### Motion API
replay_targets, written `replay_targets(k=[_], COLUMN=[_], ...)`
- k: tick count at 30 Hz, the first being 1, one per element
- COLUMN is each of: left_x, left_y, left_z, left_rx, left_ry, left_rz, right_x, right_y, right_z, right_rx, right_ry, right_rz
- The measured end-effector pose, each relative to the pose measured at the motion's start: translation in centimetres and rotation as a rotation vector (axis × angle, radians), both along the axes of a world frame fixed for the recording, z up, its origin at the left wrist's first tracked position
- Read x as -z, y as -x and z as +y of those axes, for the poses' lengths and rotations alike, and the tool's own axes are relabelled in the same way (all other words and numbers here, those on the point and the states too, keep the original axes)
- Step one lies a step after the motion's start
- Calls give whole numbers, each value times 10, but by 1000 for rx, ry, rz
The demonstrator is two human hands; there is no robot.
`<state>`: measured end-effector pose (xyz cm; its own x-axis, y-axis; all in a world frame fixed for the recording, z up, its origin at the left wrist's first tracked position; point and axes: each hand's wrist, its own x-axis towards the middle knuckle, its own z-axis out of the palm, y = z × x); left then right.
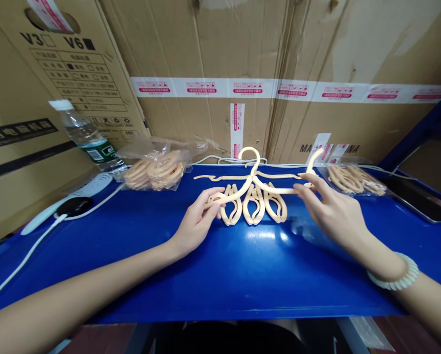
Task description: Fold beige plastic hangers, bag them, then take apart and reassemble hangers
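A cream folding clothes hanger (pixel 253 178) is held up above the blue table, its hook pointing upward. My left hand (pixel 197 216) pinches the end of its left arm. At the other side my right hand (pixel 331 206) grips the right arm, whose end part bends upward near the fingers. Beneath it, three folded hangers lie in a row: a left one (pixel 231 211), a middle one (pixel 253 209) and a right one (pixel 275 204). Behind these, another unfolded hanger (pixel 235 177) lies on the table, partly hidden by the held one.
Bagged folded hangers (pixel 156 169) lie at the back left, with another bag (pixel 355 178) at the back right beside a dark tablet-like object (pixel 422 199). A water bottle (pixel 87 137), hairbrush (pixel 73 196) and black corded device (pixel 74 207) are left. Cardboard boxes (pixel 205 49) stand behind.
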<state>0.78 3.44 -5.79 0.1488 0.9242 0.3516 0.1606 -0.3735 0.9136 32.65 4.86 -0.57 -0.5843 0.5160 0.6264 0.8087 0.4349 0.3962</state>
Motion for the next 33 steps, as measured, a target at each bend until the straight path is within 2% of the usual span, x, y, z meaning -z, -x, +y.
replay_targets(k=[5,8,21,26,33], left_x=[0,0,-4,-3,-2], left_y=[0,0,-1,-1,-1], left_z=[1,2,1,1,1], left_rx=[23,38,54,50,41], left_ry=[14,27,9,31,27], left_rz=[-25,-46,-44,-51,-33], right_x=[5,5,7,9,3], right_y=[1,0,0,2,7], right_z=[8,12,16,16,12], right_rx=[-204,-277,-334,-398,-453], right_ry=[218,280,404,473,576], right_rz=[357,489,799,972,1045])
